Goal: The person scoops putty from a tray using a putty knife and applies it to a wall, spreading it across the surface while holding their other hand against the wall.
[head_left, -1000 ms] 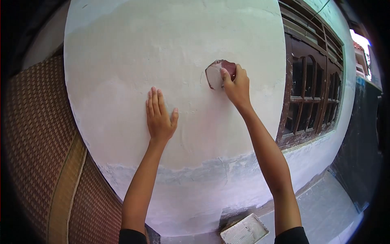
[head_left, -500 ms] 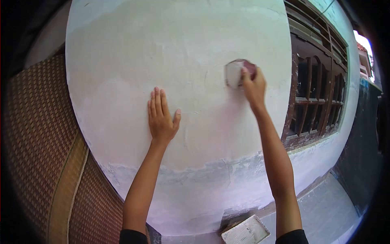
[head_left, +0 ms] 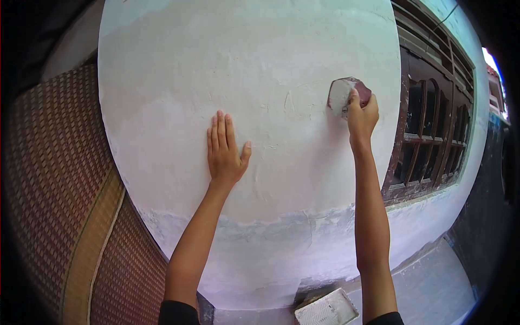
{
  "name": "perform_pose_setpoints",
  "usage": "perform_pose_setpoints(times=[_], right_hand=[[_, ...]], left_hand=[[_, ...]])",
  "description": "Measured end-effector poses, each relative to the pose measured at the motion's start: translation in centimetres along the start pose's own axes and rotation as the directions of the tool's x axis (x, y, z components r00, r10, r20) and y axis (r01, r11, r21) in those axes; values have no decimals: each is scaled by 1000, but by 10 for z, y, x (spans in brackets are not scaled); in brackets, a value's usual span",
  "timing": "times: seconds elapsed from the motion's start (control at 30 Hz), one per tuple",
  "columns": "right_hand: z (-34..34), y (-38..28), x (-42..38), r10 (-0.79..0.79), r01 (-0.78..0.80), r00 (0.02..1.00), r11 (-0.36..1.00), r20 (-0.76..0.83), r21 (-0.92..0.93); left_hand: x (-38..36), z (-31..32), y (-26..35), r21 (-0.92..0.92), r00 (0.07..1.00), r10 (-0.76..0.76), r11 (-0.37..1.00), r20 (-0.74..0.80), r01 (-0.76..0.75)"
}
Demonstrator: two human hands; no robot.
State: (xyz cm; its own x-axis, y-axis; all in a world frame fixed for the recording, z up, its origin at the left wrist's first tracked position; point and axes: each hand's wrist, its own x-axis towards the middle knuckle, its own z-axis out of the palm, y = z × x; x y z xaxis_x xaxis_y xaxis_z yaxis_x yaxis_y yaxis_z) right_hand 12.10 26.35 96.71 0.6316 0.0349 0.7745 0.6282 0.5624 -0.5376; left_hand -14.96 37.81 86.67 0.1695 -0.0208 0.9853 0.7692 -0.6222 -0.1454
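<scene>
My left hand [head_left: 224, 157] lies flat on the pale, patchy wall [head_left: 281, 168], its fingers pointing up and the thumb apart. Higher and to the right, my right hand [head_left: 363, 116] grips a piece of sandpaper [head_left: 341, 93] against the wall, thumb on its near side. The sheet is reddish brown with a large whitish, dusty patch. Thin cracks and raised scratches mark the plaster between the two hands. The fingers behind the sheet are partly hidden.
To the right is a brown-framed window [head_left: 428, 119] with panes and slats. A woven panel [head_left: 59, 141] stands along the left. On the floor below sits a whitish paint tray [head_left: 327, 310]. A dark panel [head_left: 482, 200] is at the far right.
My right hand has shifted the sandpaper a little to the right along the wall. My left hand keeps its place on the wall; the whole view has turned slightly.
</scene>
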Motion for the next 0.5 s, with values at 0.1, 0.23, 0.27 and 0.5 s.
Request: perform_pose_setpoints(times=[0.1, 0.23, 0.27, 0.5], right_hand=[[9, 2, -3, -126, 121, 992, 982, 24, 147], [31, -17, -28, -293, 303, 925, 953, 243, -5], [34, -14, -27, -320, 360, 905, 927, 280, -104], [7, -11, 2, -92, 95, 995, 991, -42, 92]], left_hand=[[1, 1, 1, 15, 1000, -5, 1000, 11, 4], [-1, 3, 0, 23, 1000, -13, 1000, 11, 12], [-1, 4, -1, 30, 1000, -7, 1000, 0, 7], [-2, 3, 0, 49, 1000, -22, 999, 16, 21]])
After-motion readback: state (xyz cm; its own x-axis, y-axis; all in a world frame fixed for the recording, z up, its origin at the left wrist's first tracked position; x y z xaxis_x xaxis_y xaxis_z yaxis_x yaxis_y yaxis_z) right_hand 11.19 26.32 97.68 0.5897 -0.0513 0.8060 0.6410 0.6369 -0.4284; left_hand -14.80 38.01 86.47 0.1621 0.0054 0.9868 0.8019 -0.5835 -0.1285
